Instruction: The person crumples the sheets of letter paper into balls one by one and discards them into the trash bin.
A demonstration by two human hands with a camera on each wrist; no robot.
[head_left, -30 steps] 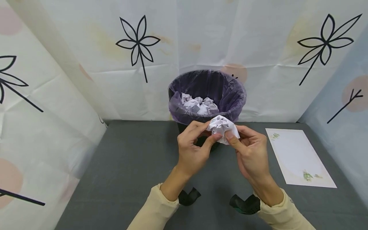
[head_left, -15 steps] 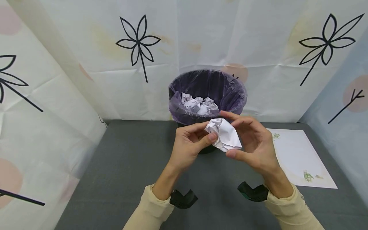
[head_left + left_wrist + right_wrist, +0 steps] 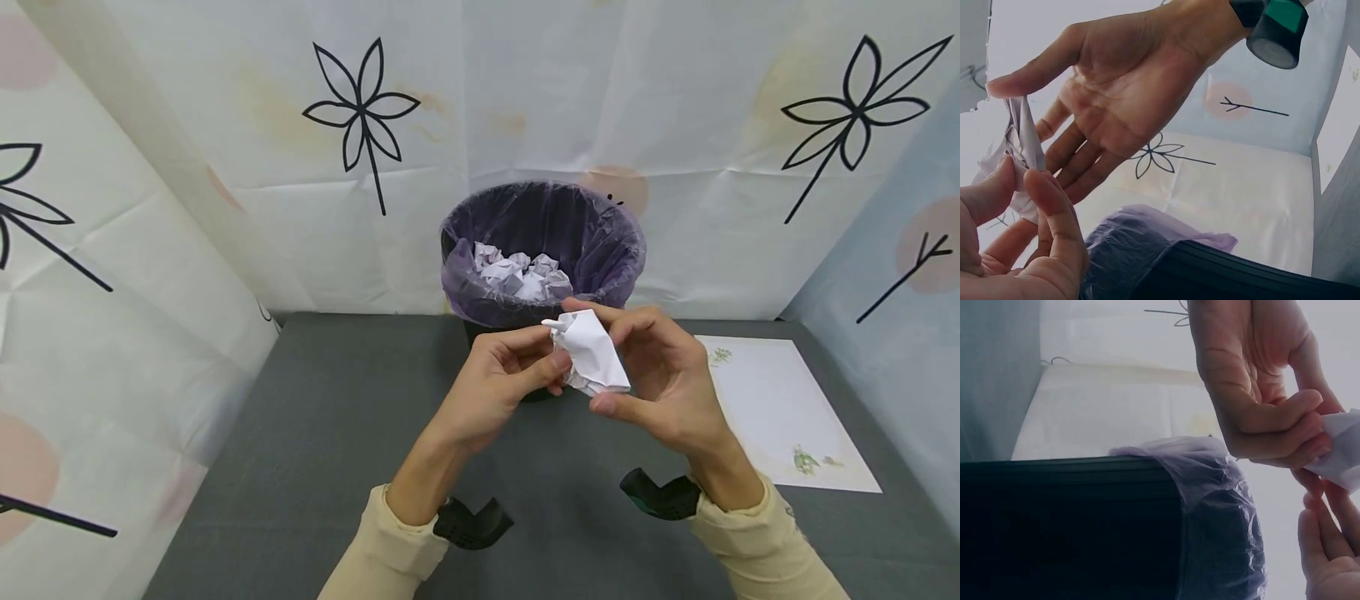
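A white crumpled sheet of paper, partly flattened with creased folds, is in front of the bin's rim in the head view. My left hand pinches its left side, thumb on the near face and curled fingers behind. My right hand spans the right side, with its thumb at the lower corner and its fingers along the far edge. In the left wrist view, the right hand has its thumb on one end of the folded paper, and its other fingers extend past it.
Behind the hands stands a dark bin with a purple plastic liner, holding several white paper balls. A flat sheet with green prints lies at right on the grey table. A patterned cloth hangs around the back and sides.
The right hand has shifted right and its fingers have spread from a close pinch. The crumpled paper has been turned, now showing a smoother face, and sits slightly lower.
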